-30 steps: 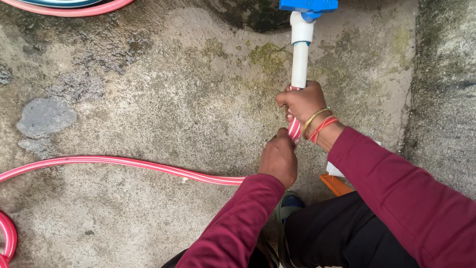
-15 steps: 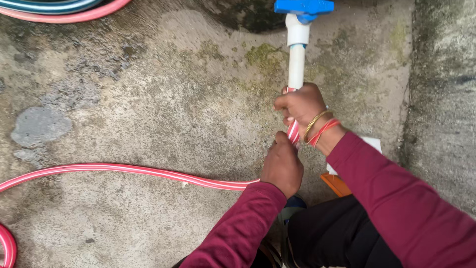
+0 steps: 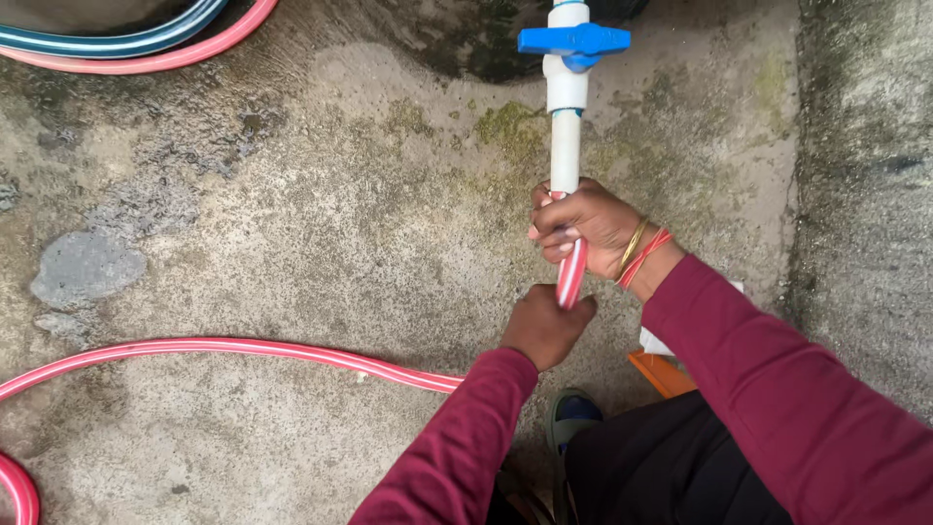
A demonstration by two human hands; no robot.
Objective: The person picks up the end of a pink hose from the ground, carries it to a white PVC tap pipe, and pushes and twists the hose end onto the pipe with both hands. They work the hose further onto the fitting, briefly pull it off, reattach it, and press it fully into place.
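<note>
A pink hose (image 3: 243,348) with pale stripes lies across a rough, stained concrete floor (image 3: 292,224), running from a loop at the near left edge toward the person's hands right of centre. At the far left corner, the curved rim of a pink-and-blue tub (image 3: 146,44) cuts into view, well apart from the hose on the ground. A grey patch of repaired cement (image 3: 86,267) sits at mid left, and green moss (image 3: 505,124) stains the floor just left of the pipe.

The left hand (image 3: 544,326), in a maroon sleeve (image 3: 466,437), is clenched around the hose where it bends up off the floor, its grip closed on the hose just below the other hand. The right hand (image 3: 588,228), wearing gold and red bangles (image 3: 641,255) at the wrist, grips the striped end of the hose where it meets the lower end of a white plastic pipe (image 3: 565,151), fingers wrapped tight around the joint. The pipe stands beyond the hands, toward the far edge, and carries a blue valve handle (image 3: 573,41) set crosswise near the top of the frame.

Near the bottom, a green-and-blue sandal (image 3: 569,418) shows between the arms, beside dark trousers (image 3: 671,467). An orange object (image 3: 661,372) with a white piece above it is partly hidden under the right forearm; what it is cannot be told. A darker, rougher strip of concrete (image 3: 865,194) runs down the right side.
</note>
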